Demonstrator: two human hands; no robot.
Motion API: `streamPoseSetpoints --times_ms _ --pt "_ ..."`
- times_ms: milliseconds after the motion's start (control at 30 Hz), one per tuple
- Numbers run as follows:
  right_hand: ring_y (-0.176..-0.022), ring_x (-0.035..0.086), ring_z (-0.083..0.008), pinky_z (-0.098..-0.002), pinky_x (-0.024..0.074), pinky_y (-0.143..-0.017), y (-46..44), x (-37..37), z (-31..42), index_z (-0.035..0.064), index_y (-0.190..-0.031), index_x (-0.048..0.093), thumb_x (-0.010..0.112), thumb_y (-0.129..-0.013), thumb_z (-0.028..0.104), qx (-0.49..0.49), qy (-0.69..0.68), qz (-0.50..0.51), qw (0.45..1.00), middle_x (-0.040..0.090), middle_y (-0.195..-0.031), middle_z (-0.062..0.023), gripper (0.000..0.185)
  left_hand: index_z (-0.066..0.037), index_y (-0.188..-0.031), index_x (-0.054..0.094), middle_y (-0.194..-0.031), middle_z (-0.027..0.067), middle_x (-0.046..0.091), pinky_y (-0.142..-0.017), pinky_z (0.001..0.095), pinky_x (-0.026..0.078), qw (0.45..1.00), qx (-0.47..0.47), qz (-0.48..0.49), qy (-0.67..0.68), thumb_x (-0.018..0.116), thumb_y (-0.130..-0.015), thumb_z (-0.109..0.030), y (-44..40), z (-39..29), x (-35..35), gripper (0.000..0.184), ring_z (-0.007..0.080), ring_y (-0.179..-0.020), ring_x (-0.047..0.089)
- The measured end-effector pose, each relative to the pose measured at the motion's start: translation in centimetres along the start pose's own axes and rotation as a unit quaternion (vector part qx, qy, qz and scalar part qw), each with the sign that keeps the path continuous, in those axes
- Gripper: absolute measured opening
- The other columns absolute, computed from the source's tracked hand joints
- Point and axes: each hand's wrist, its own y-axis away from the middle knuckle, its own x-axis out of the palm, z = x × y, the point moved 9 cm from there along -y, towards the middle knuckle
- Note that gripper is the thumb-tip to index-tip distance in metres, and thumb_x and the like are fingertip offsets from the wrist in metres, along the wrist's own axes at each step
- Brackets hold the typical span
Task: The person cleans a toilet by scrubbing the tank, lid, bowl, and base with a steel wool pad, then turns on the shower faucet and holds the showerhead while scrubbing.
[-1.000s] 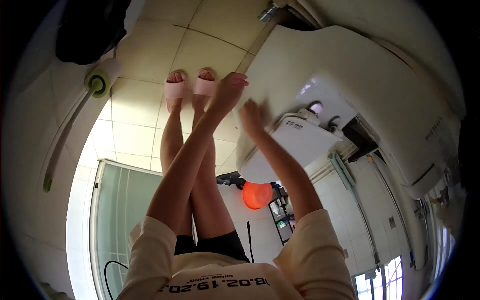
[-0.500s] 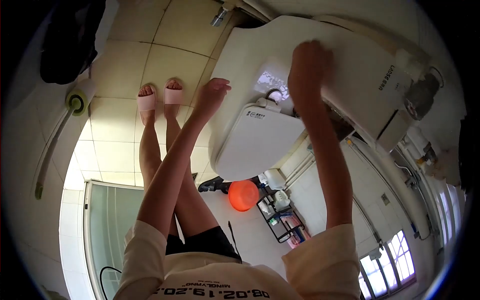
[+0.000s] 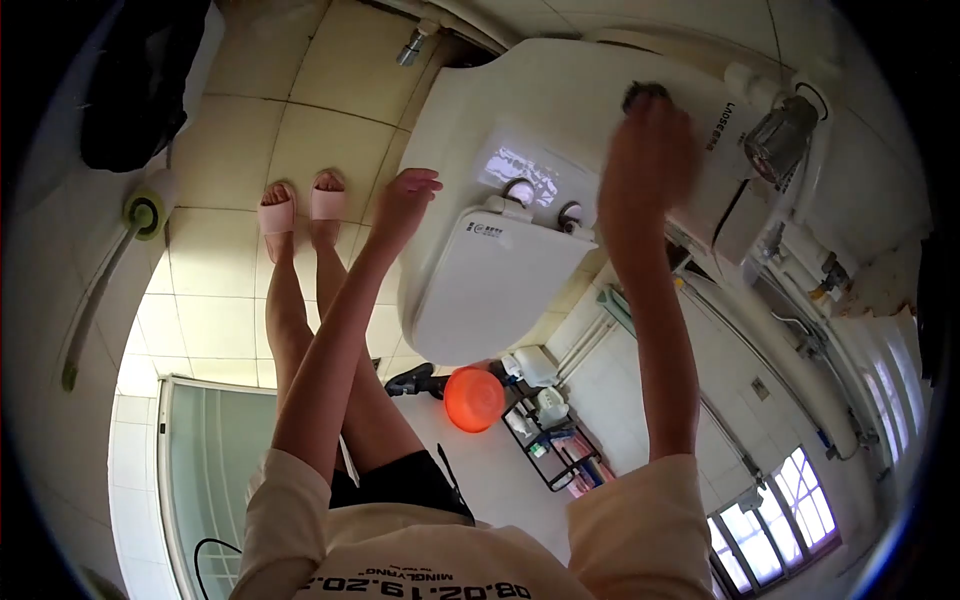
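Note:
A white toilet (image 3: pixel 450 110) with its lid (image 3: pixel 500 285) down fills the upper middle of the head view. Over the pale top surface, near the printed lettering, my right hand (image 3: pixel 650 165) is blurred by motion. Its fingers close on a dark grey, rough clump that looks like a scouring pad (image 3: pixel 645 93), partly hidden by the fingers. Beside the toilet's left edge, my left hand (image 3: pixel 403 205) hangs in the air with loosely bent fingers and nothing visible in it. Two round chrome hinge caps (image 3: pixel 519 192) sit behind the lid.
A metal valve (image 3: pixel 780 140) juts out at the upper right. An orange basin (image 3: pixel 474 400) and a black rack (image 3: pixel 555 450) of bottles stand beyond the lid. A long-handled brush (image 3: pixel 145 210) is at the left, near the glass panel (image 3: pixel 215 470).
My right hand has moved right, closer to the lettering, and the dark pad now shows at its fingertips. The whole view has shifted slightly. My left hand keeps nearly the same pose.

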Motion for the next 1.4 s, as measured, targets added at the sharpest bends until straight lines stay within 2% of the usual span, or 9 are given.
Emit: streamPoseSetpoints --times_ms 67,167,367,433,500,767,833,967,1400 --pt "-0.082 0.047 -0.0216 -0.0355 0.0371 -0.07 -1.0 2.1 1.5 0.0045 -0.084 0.055 0.049 -0.071 0.011 0.02 -0.035 0.01 0.999 0.051 -0.086 -0.0069 0.016 -0.001 -0.094 0.054 -0.081 0.0071 0.062 -0.066 0.0245 0.045 1.0 0.005 0.016 -0.002 0.046 -0.076 -0.006 0.6 -1.1 0.7 0.021 0.0139 -0.072 0.056" --pt "-0.086 0.045 -0.0213 -0.0354 0.0343 -0.075 -1.6 0.9 4.1 0.0012 -0.087 0.055 0.05 -0.07 0.012 -0.14 0.067 0.007 0.988 0.05 -0.088 -0.0074 0.02 -0.001 -0.095 0.053 -0.082 0.0075 0.062 -0.066 0.0248 0.045 0.999 0.022 0.008 -0.029 0.045 -0.076 -0.007 0.6 -0.5 0.3 0.021 0.014 -0.072 0.057" --pt "-0.096 0.04 -0.0264 -0.0379 0.0291 -0.086 -2.2 -1.4 -1.2 -0.0053 -0.099 0.046 0.049 -0.07 0.013 -0.007 0.066 -0.06 0.996 0.044 -0.102 -0.0146 0.034 -0.001 -0.096 0.053 -0.083 0.0075 0.062 -0.067 0.0249 0.045 1.0 0.003 0.007 -0.02 0.046 -0.078 -0.009 0.7 0.2 -0.4 0.021 0.0136 -0.073 0.057" --pt "-0.094 0.042 -0.0275 -0.0396 0.0297 -0.086 -3.0 -1.2 0.5 -0.0056 -0.092 0.049 0.049 -0.07 0.012 -0.031 0.124 -0.099 0.987 0.047 -0.097 -0.0158 0.029 -0.001 -0.096 0.053 -0.083 0.0075 0.062 -0.067 0.0248 0.045 1.0 0.019 0.012 -0.018 0.046 -0.078 -0.01 0.5 -0.6 -0.8 0.021 0.0136 -0.073 0.056" --pt "-0.089 0.045 -0.0288 -0.0395 0.031 -0.085 -3.8 1.1 2.5 -0.0036 -0.083 0.054 0.049 -0.069 0.011 -0.101 0.016 -0.081 0.991 0.05 -0.091 -0.0151 0.02 -0.001 -0.096 0.053 -0.083 0.0074 0.062 -0.066 0.0247 0.045 0.999 0.028 0.019 -0.02 0.046 -0.079 -0.01 0.5 -0.8 -1.4 0.021 0.0135 -0.073 0.056" --pt "-0.088 0.049 -0.0211 -0.0303 0.0408 -0.073 -4.9 1.9 0.9 0.0018 -0.076 0.062 0.057 -0.066 0.009 0.02 0.008 -0.105 0.994 0.055 -0.076 -0.0105 0.013 -0.001 -0.097 0.052 -0.084 0.0071 0.061 -0.068 0.0238 0.044 1.0 -0.001 -0.006 -0.011 0.044 -0.079 -0.007 0.8 -1.8 -2.7 0.021 0.0137 -0.074 0.055" --pt "-0.09 0.049 -0.0195 -0.0274 0.0429 -0.07 -4.2 1.1 2.3 0.0027 -0.078 0.062 0.059 -0.065 0.008 -0.088 0.015 0.046 0.995 0.055 -0.082 -0.0094 0.014 -0.001 -0.097 0.052 -0.084 0.0071 0.061 -0.068 0.0239 0.044 1.0 0.019 0.016 -0.018 0.044 -0.079 -0.008 1.4 -2.2 -1.6 0.021 0.0138 -0.074 0.055" --pt "-0.087 0.05 -0.0195 -0.0278 0.0431 -0.068 -2.0 0.5 1.7 0.0039 -0.077 0.063 0.059 -0.065 0.008 -0.074 0.003 0.073 0.995 0.053 -0.084 -0.0082 0.013 -0.001 -0.096 0.053 -0.084 0.008 0.062 -0.068 0.0243 0.044 0.997 0.033 0.064 -0.034 0.044 -0.079 -0.009 3.0 -2.0 0.3 0.02 0.0144 -0.074 0.056" --pt "-0.076 0.046 -0.0262 -0.0311 0.0439 -0.063 5.6 -10.2 -6.3 -0.0045 -0.081 0.05 0.052 -0.058 -0.001 0.001 -0.164 -0.159 0.974 0.045 -0.076 -0.0132 0.023 -0.002 -0.094 0.054 -0.082 0.0085 0.062 -0.067 0.0234 0.045 0.99 0.019 0.106 -0.093 0.045 -0.077 -0.005 8.9 0.3 2.0 0.02 0.014 -0.074 0.058"
